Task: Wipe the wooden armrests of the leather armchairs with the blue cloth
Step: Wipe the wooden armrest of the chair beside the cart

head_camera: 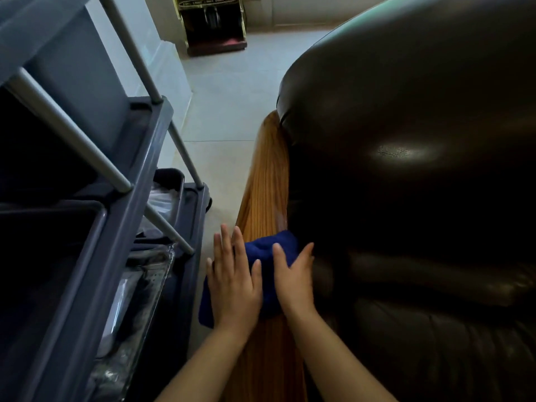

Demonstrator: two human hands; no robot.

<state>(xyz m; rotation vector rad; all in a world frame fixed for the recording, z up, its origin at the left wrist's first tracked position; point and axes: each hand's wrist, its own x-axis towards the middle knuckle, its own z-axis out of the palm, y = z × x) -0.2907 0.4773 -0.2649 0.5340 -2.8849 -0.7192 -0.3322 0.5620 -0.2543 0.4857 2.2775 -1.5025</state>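
Observation:
A long wooden armrest [265, 181] runs away from me along the left side of a dark leather armchair [406, 169]. The blue cloth [262, 250] is draped across the armrest, hanging down its left side. My left hand [232, 282] lies flat on the cloth's left part with fingers spread. My right hand [295, 280] presses on the cloth's right part, next to the leather. Both palms hold the cloth against the wood.
A grey cleaning cart [95, 198] with metal posts and dark bins stands close on the left, leaving a narrow strip of pale tiled floor [226, 117] between it and the armrest. A dark wooden stand [214, 24] sits far ahead by the wall.

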